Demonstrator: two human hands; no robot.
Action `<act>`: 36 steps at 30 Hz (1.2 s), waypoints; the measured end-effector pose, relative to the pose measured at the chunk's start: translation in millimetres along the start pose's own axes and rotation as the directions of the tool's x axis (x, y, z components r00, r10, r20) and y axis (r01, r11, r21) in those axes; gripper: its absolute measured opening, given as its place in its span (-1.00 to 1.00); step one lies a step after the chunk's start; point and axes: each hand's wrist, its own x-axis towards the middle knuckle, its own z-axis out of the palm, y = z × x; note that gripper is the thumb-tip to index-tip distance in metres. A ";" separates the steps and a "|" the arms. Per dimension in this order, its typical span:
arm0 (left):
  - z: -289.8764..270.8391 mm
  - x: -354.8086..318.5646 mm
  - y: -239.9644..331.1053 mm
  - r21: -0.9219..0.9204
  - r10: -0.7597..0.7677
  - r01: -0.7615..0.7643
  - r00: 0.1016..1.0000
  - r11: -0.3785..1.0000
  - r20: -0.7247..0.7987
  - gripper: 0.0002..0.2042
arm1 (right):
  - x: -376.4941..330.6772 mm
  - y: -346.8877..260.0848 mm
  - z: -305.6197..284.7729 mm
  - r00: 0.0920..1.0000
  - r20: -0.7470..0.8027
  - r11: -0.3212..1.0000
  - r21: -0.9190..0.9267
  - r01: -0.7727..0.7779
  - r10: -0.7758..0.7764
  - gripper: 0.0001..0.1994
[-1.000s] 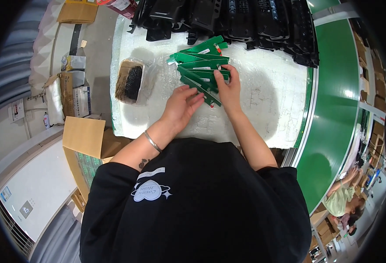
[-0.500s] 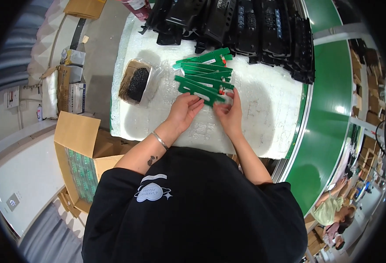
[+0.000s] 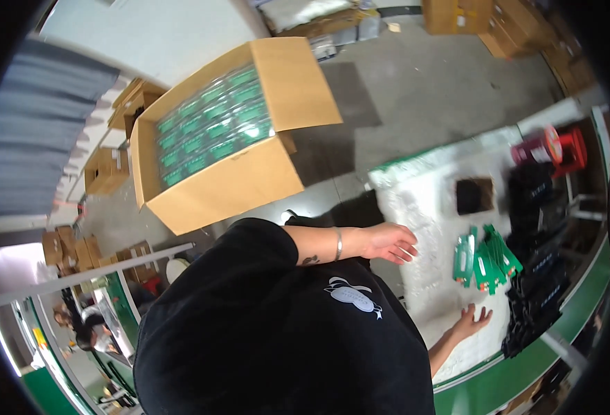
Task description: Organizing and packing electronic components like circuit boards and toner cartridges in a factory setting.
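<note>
My left hand (image 3: 391, 243), a bangle at its wrist, hangs near the edge of the white-padded table, fingers apart and holding nothing. Over the table pad, my right hand (image 3: 472, 323) is open, its fingers spread close to the green circuit boards. Several of these boards (image 3: 496, 257) lie fanned in a pile, while others (image 3: 465, 257) lie beside the pile. A large cardboard box (image 3: 225, 183) stands with its flaps up. Inside it are rows of green circuit boards (image 3: 215, 114) under clear plastic.
On the table (image 3: 422, 214) sits a small box of black parts (image 3: 474, 196). Black plastic housings (image 3: 536, 270) line its far side, near a red stool (image 3: 571, 152). Grey floor (image 3: 422, 83) lies between the box and table. Other people (image 3: 94, 332) are at the lower left.
My view has swung left toward the large cardboard box. Both hands have let go of the circuit board; the left has moved off toward the table edge, the right remains over the table.
</note>
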 end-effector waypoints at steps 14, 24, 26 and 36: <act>-341.8 -348.5 -67.0 -0.387 0.320 -0.775 0.581 0.500 -0.749 -0.84 | -384.3 -180.6 406.3 -0.186 0.882 0.701 0.459 0.546 -0.433 -0.86; -318.8 -402.4 -160.3 -0.367 0.045 -0.926 0.365 -0.088 -0.930 -0.82 | -564.1 -104.4 604.8 -0.725 0.685 0.121 0.715 0.689 0.079 -0.79; -307.8 -391.3 -172.8 -0.390 -0.083 -0.906 0.407 -0.161 -0.910 -0.82 | -574.7 -88.9 613.0 -0.766 0.595 -0.006 0.791 0.612 0.241 -0.75; -344.4 -393.0 -191.6 -0.469 -0.036 -0.837 0.497 -0.282 -0.867 -0.80 | -591.0 -99.6 617.7 -0.854 0.365 -0.106 0.930 0.351 0.370 -0.71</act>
